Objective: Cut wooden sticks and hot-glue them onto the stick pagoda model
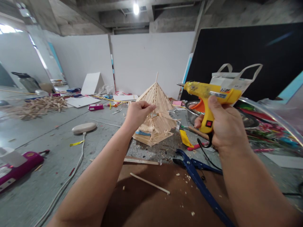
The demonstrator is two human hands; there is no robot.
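My right hand (228,126) is wrapped round the handle of a yellow hot glue gun (203,90), raised at the right with its nozzle pointing left. In the middle stands a small pavilion-like model (163,94) built from thin wooden sticks, with a pointed roof and a lower tier. My left hand (139,113) is in front of the model's left side, thumb and finger pinched together. Whatever lies in that pinch is too small or hidden to name. A blue piece (143,133) sits on the model's lower tier.
Blue-handled cutters (199,179) and a loose stick (150,183) lie on a brown board (142,205) near me. A pile of sticks (44,105), a magenta power strip (21,167) and a white cable (78,164) are at left. A metal bowl (189,113) and white bag (232,78) stand right.
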